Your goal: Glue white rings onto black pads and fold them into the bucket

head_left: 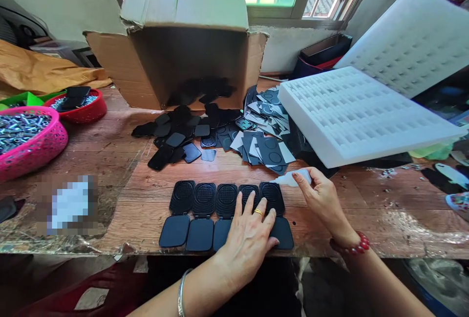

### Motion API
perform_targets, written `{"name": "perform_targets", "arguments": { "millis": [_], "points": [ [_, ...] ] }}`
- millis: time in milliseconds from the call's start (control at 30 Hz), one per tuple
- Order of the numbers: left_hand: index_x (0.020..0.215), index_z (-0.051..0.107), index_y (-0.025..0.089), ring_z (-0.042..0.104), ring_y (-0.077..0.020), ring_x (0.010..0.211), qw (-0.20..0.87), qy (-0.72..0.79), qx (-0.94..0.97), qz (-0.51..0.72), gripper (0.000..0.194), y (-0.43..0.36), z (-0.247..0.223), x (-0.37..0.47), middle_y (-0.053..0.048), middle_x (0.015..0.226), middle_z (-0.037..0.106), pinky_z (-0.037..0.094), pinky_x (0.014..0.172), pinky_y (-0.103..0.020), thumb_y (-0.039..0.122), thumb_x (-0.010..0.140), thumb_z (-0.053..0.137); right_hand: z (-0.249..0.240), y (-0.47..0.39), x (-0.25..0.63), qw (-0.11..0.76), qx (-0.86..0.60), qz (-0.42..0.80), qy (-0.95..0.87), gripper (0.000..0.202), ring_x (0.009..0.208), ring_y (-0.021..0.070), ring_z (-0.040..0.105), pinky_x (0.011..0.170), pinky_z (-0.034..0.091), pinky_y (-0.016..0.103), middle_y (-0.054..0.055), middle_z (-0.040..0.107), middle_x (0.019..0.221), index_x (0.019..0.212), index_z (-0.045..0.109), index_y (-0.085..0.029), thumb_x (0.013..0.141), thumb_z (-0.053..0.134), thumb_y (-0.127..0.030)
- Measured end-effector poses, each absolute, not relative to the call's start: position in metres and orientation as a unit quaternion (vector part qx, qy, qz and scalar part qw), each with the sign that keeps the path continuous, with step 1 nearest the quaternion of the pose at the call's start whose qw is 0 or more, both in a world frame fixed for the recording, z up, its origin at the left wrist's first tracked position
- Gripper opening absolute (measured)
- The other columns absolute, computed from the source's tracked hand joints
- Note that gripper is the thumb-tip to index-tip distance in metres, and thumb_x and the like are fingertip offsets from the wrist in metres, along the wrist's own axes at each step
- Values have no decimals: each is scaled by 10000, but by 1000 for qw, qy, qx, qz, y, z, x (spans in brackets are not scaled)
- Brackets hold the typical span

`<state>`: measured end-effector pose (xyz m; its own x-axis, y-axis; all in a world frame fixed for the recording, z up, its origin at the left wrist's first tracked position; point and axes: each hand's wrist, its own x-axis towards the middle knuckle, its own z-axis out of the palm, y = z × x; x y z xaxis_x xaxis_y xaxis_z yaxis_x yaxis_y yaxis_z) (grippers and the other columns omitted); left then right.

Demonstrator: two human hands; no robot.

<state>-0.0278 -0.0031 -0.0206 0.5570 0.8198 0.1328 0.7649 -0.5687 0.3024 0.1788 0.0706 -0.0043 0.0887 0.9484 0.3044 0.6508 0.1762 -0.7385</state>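
Black hinged cases (pixel 203 199) lie opened side by side near the table's front edge, their ringed halves at the back and smooth halves in front. Across the right-hand cases rests my left hand (pixel 249 239), palm down, fingers spread and holding nothing. My right hand (pixel 320 197) pinches a small white translucent bottle (pixel 293 178). The bottle lies nearly sideways, its thin tip pointing left over the top of the rightmost ringed half (pixel 271 198). My left hand partly hides the cases beneath it.
Behind the row are piled black cases (pixel 176 138) and grey-and-white cards (pixel 269 151). An open cardboard box (pixel 194 58) stands at the back. White foam trays (pixel 351 126) are at right; a pink basket (pixel 54 136) and red basket (pixel 97 107) of metal parts at left.
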Motion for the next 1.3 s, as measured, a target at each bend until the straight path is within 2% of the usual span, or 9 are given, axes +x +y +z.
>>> {"name": "perform_targets", "arguments": {
  "millis": [567, 967, 1300],
  "points": [
    [1364, 510, 217, 369, -384, 1400, 104, 450, 879, 123, 553, -3, -19, -28, -121, 1438, 527, 240, 1155, -630, 497, 895, 601, -2, 82, 177, 380, -610, 186, -670, 408, 566, 140, 459, 539, 348, 270, -7, 560, 618, 742, 627, -188, 864, 546, -569],
    [1365, 518, 221, 389, -372, 1392, 107, 455, 877, 109, 558, -3, -16, -27, -119, 1443, 527, 251, 1154, -630, 487, 886, 623, 9, 81, 171, 366, -602, 170, -689, 328, 552, 131, 434, 517, 321, 264, -11, 534, 622, 732, 601, -195, 868, 560, -490],
    [1352, 532, 222, 368, -389, 1400, 110, 454, 877, 112, 555, -2, -14, -27, -114, 1435, 533, 263, 1145, -637, 484, 874, 640, 18, 71, 176, 360, -580, 100, -724, 301, 535, 135, 426, 525, 330, 279, -1, 544, 634, 682, 555, -212, 890, 560, -428]
  ]
}}
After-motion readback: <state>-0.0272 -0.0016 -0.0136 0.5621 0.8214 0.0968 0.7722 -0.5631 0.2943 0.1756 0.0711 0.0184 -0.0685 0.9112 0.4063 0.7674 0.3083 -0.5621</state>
